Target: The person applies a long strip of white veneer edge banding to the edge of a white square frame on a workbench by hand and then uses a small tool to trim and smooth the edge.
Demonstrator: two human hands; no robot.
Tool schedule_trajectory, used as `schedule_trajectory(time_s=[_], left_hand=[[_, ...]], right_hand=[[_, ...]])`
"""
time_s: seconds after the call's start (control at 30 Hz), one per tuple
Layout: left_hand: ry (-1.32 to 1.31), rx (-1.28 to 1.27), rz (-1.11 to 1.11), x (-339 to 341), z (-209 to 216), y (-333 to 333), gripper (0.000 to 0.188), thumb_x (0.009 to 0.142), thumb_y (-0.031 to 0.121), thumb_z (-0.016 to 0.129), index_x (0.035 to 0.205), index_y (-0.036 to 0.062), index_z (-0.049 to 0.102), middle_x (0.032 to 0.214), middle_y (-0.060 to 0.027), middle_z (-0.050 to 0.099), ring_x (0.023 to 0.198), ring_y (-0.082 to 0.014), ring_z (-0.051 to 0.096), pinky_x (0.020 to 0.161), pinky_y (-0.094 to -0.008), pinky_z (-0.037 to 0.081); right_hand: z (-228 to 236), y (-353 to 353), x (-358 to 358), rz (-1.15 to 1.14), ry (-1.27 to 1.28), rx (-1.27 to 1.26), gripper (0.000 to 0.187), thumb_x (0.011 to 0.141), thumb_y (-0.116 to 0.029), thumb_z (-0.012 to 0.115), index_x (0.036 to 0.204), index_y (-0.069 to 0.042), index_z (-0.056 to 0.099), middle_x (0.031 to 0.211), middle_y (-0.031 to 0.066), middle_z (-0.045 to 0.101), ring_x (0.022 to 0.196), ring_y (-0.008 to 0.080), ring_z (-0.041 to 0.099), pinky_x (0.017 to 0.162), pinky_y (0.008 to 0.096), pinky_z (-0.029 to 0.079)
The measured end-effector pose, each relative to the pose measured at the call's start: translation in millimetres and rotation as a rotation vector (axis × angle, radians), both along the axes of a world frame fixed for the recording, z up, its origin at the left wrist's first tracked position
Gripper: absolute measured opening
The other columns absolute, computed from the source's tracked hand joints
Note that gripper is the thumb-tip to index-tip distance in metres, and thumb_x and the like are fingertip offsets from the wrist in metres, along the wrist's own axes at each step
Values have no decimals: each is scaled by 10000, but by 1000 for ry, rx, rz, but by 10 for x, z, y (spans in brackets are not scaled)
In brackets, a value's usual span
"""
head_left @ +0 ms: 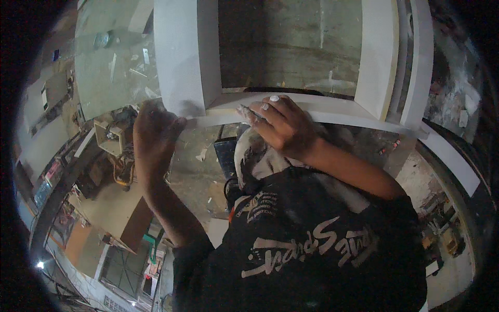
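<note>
A white board frame (338,110) with upright side panels stretches across the top of the view. My right hand (285,125) rests at its near rail. The fingers are bent and pressed together, with white smears on the fingertips. At the thumb and fingertips is a small whitish lump (248,113); whether it is a held piece or a coating on the skin, I cannot tell. My left hand (156,132) is at the frame's left near corner, beside the wide left panel (179,57). Its fingers look curled but are smeared by motion, and what they hold, if anything, is hidden.
A greenish sheet (112,78) with scraps on it lies at far left. Below it are a small open box (110,138) and a brown board (112,208). A white strip (452,158) runs along the right. Debris is scattered on the floor (200,177).
</note>
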State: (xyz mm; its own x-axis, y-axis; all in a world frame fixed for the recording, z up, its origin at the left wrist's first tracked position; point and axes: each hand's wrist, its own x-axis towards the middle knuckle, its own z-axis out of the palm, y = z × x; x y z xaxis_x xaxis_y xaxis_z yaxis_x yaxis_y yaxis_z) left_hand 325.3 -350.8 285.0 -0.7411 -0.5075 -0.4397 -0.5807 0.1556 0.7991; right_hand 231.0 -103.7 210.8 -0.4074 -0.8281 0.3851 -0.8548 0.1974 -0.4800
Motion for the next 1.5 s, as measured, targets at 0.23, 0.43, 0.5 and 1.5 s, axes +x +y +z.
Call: schedule_trajectory(time_s=[0.23,0.43,0.5,1.5], left_hand=[[-113,-288,-155,-83,-216,-87,337,769,46,781,856,35,456,748,-6,515,680,-88,482,623,-253,431],[16,-93,-94,-55,-298,-96,345,764,35,785,847,41,449,747,-16,544,701,-89,502,649,-249,442],[33,-142,-139,-33,-326,-139,289,804,38,753,877,37,473,722,-6,549,684,-83,492,656,-245,439],[53,-913,-832,460,-410,682,779,903,290,603,1514,21,203,1552,-163,292,1437,-315,277,1170,-484,173]], right_hand=[[45,-34,59,-41,57,68,306,762,-153,643,1041,-35,684,1009,75,632,910,230,578,815,353,493],[13,-205,135,-78,48,-2,292,763,-181,655,1019,-47,696,1020,80,627,952,246,583,851,384,489],[-13,-282,149,-72,68,10,271,751,-189,645,978,-46,685,1037,76,624,976,242,577,872,396,487],[-178,518,367,-280,236,8,380,820,-227,606,1181,-128,673,1317,63,580,1231,221,528,1041,479,396]])
